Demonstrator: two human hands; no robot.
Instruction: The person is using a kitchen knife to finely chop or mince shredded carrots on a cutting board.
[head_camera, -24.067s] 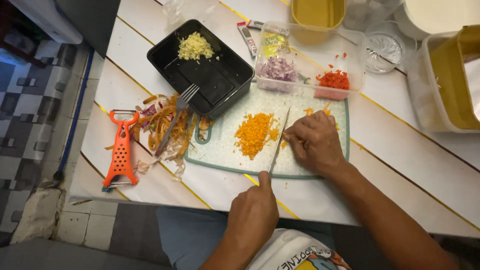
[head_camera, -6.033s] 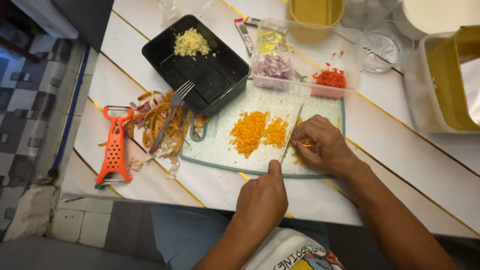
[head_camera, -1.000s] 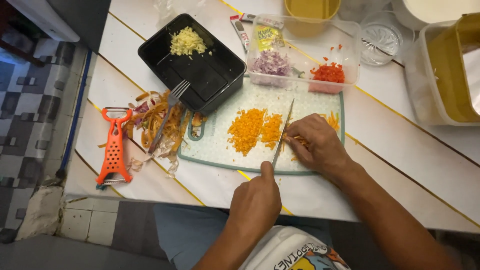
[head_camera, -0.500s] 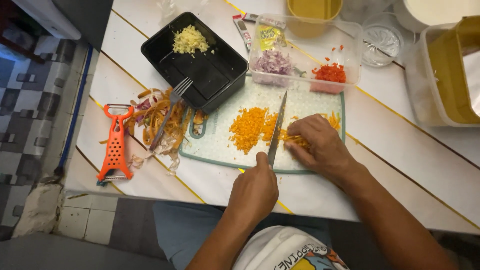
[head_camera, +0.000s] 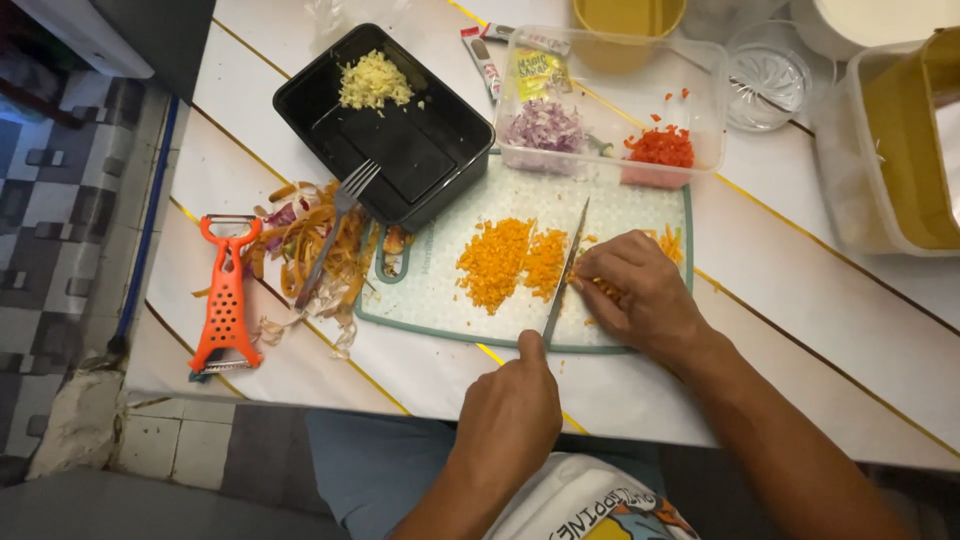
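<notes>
We see a slim steel-bladed kitchen knife (head_camera: 563, 275) lying with its long axis running from the near edge of the board up and slightly right, its tip pointing away from the person towards the clear tub, its handle hidden inside the left hand (head_camera: 512, 412), whose grip is closed around it. The blade stands between a heap of finely diced orange carrot (head_camera: 508, 262) on its left and the right hand (head_camera: 635, 295) on its right; that hand's grip is curled narrow, fingertips pressing down the uncut orange strips (head_camera: 668, 243) beside the blade. All this sits on a pale green rectangular plastic cutting board (head_camera: 440, 300) with a speckled face and a handle hole at its left end, laid on the white tabletop (head_camera: 800, 290) crossed by thin yellow lines. Touching the board's far edge is a clear rectangular plastic tub (head_camera: 700, 85) holding chopped purple onion (head_camera: 543, 125), chopped red pepper (head_camera: 661, 147) and a small square yellow sachet (head_camera: 540, 72) with printed lettering, lying flat in the far left corner. Just behind the tub's left end we see a narrow red-and-white stick packet (head_camera: 484, 62), lying slanted. To the left stands a black rectangular tray (head_camera: 450, 130) with a mound of minced pale yellow ginger (head_camera: 372, 84), a metal fork (head_camera: 335, 232) leaning off its near rim over a pile of orange and purple peelings (head_camera: 320, 250), and further left an orange plastic peeler (head_camera: 225, 295).
</notes>
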